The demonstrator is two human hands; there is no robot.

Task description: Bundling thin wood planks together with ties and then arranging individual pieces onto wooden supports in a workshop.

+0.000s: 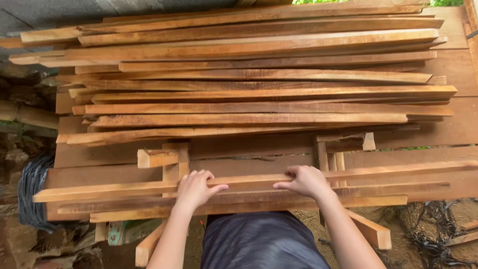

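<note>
Nearest you, both hands are down on the long, narrow, orange-brown wooden strip [259, 180] that runs from nine o'clock to three o'clock across the front of the bench. Your left hand [195, 190] lies over it with fingers curled onto the top edge and thumb out to the right; your right hand [304, 181] grips it from the other side, fingers bent over the far edge. Neither hand has lifted it: the strip rests flat on the other lengths beneath it. I read this as the pick-up, or the lining-up, of one strip from the front row.

The next move calls for an even pull from both hands, since the strip is long and slender and reaches well past each wrist; a one-sided lift would swing its ends.

Just beyond your hands, at twelve o'clock, two short upright wooden blocks [175, 160] stand touching the strip's far side. Further off, the big stack of rough-sawn reddish planks [259, 84] fills the bench. At nine o'clock, low down, sits a dark coil of cable [31, 194].
</note>
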